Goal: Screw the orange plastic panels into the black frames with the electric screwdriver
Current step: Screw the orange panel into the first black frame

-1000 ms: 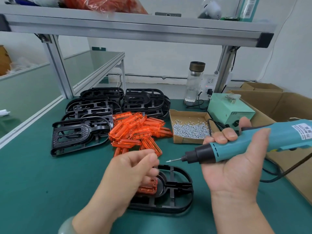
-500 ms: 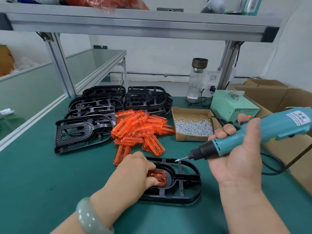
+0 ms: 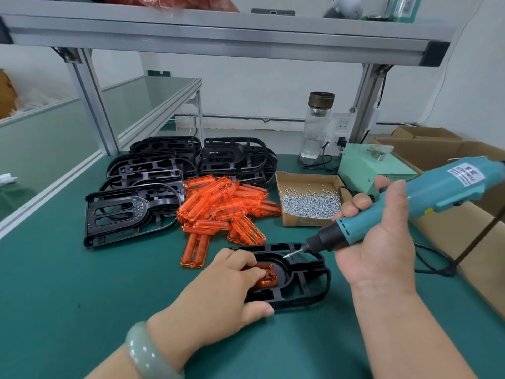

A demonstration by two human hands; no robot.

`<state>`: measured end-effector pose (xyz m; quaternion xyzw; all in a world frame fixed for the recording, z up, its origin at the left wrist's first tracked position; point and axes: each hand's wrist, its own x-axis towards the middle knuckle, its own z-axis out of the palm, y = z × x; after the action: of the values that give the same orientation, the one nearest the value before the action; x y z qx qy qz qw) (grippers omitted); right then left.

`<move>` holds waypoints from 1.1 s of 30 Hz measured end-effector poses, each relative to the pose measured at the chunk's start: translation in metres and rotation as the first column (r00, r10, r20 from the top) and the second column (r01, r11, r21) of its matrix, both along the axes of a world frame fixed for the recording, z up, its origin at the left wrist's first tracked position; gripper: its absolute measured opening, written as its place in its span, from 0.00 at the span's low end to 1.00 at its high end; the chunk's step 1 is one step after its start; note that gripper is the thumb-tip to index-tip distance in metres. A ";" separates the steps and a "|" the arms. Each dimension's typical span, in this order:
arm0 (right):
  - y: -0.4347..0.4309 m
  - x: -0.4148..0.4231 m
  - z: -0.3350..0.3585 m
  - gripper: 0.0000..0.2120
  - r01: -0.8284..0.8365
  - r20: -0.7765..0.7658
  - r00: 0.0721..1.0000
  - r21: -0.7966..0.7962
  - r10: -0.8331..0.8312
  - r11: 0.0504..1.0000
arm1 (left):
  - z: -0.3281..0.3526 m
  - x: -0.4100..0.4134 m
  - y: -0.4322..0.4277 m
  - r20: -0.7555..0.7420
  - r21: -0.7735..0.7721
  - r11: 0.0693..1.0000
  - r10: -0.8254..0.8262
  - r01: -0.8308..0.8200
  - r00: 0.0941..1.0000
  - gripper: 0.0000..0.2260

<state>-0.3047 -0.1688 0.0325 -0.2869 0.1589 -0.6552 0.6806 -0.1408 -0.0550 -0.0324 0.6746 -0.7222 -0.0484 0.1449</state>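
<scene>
One orange panel [image 3: 266,277] sits in the near black frame [image 3: 308,294]; left hand [image 3: 226,285] clamps both, thumb on the near rim. Right hand [image 3: 379,242] wraps the electric screwdriver [image 3: 410,203], tilted, tip just over the frame. Best stand it upright on the hole before triggering.

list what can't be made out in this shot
Head view:
Orange plastic panel in the near black plastic frame: mostly covered by fingers of the left hand; seating unclear.
Teal electric screwdriver in the right hand: rear cut off by the right edge.
Its bit tip: too small to tell whether it carries a screw or touches the frame.
</scene>
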 end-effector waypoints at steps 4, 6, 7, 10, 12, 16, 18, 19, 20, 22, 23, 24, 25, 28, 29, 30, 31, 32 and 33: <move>-0.003 0.006 0.000 0.14 -0.004 -0.023 1.000 0.011 0.004 1.000 | -0.006 -0.008 -0.008 0.003 -0.025 0.999 0.042 -0.042 0.999 0.30; -0.006 0.009 -0.002 0.15 0.007 -0.047 0.999 0.029 -0.006 1.000 | -0.006 -0.007 -0.009 0.020 -0.017 0.999 0.030 -0.030 0.999 0.30; -0.007 0.011 -0.003 0.14 0.014 -0.065 0.998 0.038 -0.011 0.999 | -0.007 -0.006 -0.009 0.029 -0.012 1.000 0.024 -0.024 0.999 0.30; -0.012 0.015 -0.008 0.08 0.040 -0.131 0.991 0.058 -0.032 0.998 | -0.006 -0.004 -0.011 0.017 0.007 1.000 0.018 -0.018 1.000 0.29; -0.014 0.018 -0.009 0.07 0.060 -0.158 0.986 0.065 -0.050 0.996 | -0.006 -0.003 -0.011 -0.002 0.005 1.000 0.021 -0.021 1.000 0.29; -0.016 0.021 -0.011 0.07 0.062 -0.171 0.984 0.061 -0.051 0.996 | -0.008 -0.004 -0.009 -0.018 -0.016 0.999 0.028 -0.029 0.999 0.29; -0.016 0.022 -0.011 0.07 0.060 -0.189 0.981 0.037 -0.052 0.998 | -0.008 -0.004 -0.009 -0.032 -0.026 0.999 0.030 -0.031 0.999 0.28; -0.016 0.023 -0.012 0.07 0.056 -0.195 0.980 0.026 -0.050 0.998 | -0.009 -0.004 -0.009 -0.033 -0.031 0.999 0.031 -0.032 0.999 0.28; -0.015 0.023 -0.011 0.09 0.048 -0.193 0.980 0.017 -0.044 0.999 | -0.009 -0.004 -0.009 -0.033 -0.033 0.999 0.031 -0.032 0.999 0.28; -0.014 0.022 -0.010 0.15 0.033 -0.185 0.982 -0.002 -0.033 0.999 | -0.009 -0.004 -0.008 -0.040 -0.038 0.999 0.030 -0.032 0.999 0.28; -0.015 0.022 -0.010 0.17 0.028 -0.188 0.982 -0.018 -0.031 0.999 | -0.010 -0.004 -0.008 -0.047 -0.040 0.999 0.030 -0.032 0.998 0.28; -0.015 0.022 -0.010 0.18 0.023 -0.195 0.980 -0.037 -0.029 0.999 | -0.010 -0.004 -0.008 -0.050 -0.041 0.999 0.030 -0.032 0.998 0.28; -0.016 0.023 -0.011 0.17 0.017 -0.203 0.979 -0.056 -0.028 0.998 | -0.010 -0.003 -0.008 -0.051 -0.042 0.999 0.030 -0.032 0.998 0.28; -0.016 0.025 -0.013 0.16 0.011 -0.230 0.973 -0.094 -0.033 0.995 | -0.011 -0.003 -0.008 -0.054 -0.044 0.998 0.031 -0.033 0.998 0.29; -0.017 0.026 -0.015 0.14 0.010 -0.241 0.970 -0.104 -0.035 0.995 | -0.011 -0.003 -0.008 -0.058 -0.043 0.999 0.031 -0.034 0.998 0.29; -0.017 0.027 -0.017 0.12 0.008 -0.250 0.967 -0.115 -0.037 0.993 | -0.011 -0.003 -0.008 -0.060 -0.043 0.999 0.031 -0.034 0.998 0.29; -0.016 0.028 -0.018 0.10 0.003 -0.259 0.965 -0.127 -0.036 0.992 | -0.011 -0.003 -0.008 -0.061 -0.044 0.998 0.031 -0.034 0.998 0.29; -0.016 0.029 -0.019 0.09 -0.001 -0.267 0.963 -0.139 -0.037 0.990 | -0.011 -0.003 -0.008 -0.063 -0.045 0.998 0.031 -0.034 0.998 0.29; -0.016 0.029 -0.020 0.08 -0.002 -0.276 0.960 -0.149 -0.040 0.989 | -0.011 -0.003 -0.009 -0.064 -0.047 0.998 0.031 -0.034 0.997 0.29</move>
<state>-0.2754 -0.1849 0.0127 -0.4244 0.2066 -0.6247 0.6220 -0.1437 -0.0636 -0.0436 0.6807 -0.7071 -0.0501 0.1848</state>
